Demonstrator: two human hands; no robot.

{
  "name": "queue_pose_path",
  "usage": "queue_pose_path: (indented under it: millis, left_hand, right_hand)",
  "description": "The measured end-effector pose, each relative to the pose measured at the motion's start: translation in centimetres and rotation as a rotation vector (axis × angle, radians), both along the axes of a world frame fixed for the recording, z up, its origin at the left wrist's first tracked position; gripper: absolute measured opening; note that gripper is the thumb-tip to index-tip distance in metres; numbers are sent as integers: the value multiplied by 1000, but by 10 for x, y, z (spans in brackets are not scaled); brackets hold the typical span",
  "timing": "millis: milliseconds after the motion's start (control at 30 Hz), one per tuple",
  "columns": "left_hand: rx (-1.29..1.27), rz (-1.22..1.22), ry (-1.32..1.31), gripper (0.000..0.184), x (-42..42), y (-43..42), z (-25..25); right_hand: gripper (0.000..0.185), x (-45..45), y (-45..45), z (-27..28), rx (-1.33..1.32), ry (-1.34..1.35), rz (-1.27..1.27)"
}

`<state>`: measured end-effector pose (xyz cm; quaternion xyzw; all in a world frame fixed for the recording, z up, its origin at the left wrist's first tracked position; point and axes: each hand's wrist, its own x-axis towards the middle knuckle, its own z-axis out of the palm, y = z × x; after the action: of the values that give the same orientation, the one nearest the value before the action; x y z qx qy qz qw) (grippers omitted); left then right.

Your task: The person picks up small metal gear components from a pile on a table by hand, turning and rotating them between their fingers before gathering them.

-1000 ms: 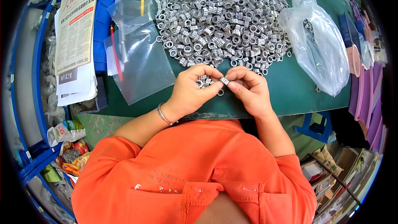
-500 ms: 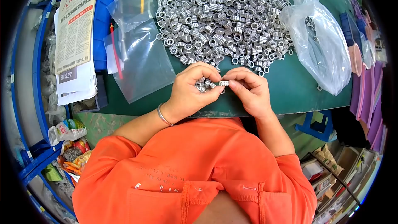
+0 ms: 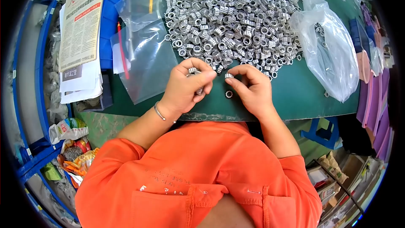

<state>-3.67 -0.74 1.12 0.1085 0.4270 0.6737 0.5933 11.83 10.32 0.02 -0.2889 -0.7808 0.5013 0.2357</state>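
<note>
Several small ribbed metal rings are gathered in my left hand [image 3: 189, 83], its fingers curled round them and partly hiding them. My right hand [image 3: 252, 88] pinches one metal ring [image 3: 229, 76] between thumb and forefinger, a short gap away from my left fingertips. Below that ring, a single loose ring [image 3: 228, 94] lies on the green table [image 3: 202, 109] between my hands. Just beyond both hands spreads a large heap of the same silvery rings [image 3: 236, 25].
To the left lie flat clear plastic bags [image 3: 147, 65], a red pen [image 3: 122, 50] and a yellow stick [image 3: 151, 2]. A newspaper [image 3: 82, 25] rests by a blue bin [image 3: 110, 25]. On the right is a crumpled clear bag [image 3: 327, 55]; a blue stool [image 3: 322, 133] stands below.
My hands have moved apart, the right one keeping a ring in its pinch. My left fingers have closed further round their rings. A loose ring now shows on the table between them.
</note>
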Motion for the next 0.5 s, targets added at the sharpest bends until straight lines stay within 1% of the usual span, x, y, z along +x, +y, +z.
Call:
queue_pose_path:
  millis: [33,67,100,133,167,233,267,333,400,433,500]
  left_hand:
    - [2,-3,-4,11,2,0,1]
    - [-63,-62,206,13,6,2,6]
    - [-127,-119,418,15,9,3,9]
    - [-107,-144,474,18,11,3,8]
    - [-106,-142,472,18,13,4,6]
    - [24,-150,673,17,16,4,2]
    - [29,-138,728,16,16,3,1]
    - [54,-130,738,15,17,3,-2]
    - [79,-123,748,14,18,3,-2]
    - [69,-111,758,14,19,3,-2]
    - [60,-103,769,14,20,3,-3]
  right_hand:
    - [16,3,0,1,-230,17,-32]
    - [17,4,1,-4,-297,203,14]
    - [17,6,1,-3,-296,200,13]
    - [17,7,0,-2,-390,288,17]
    - [17,9,-1,-1,-485,375,22]
    - [18,12,-1,-3,-514,352,49]
    - [17,12,-2,-4,-545,360,41]
    - [16,11,-5,-3,-577,368,33]
    - [17,11,-7,1,-415,354,13]
    - [17,10,-7,2,-416,354,12]
    - [17,9,-5,4,97,282,83]
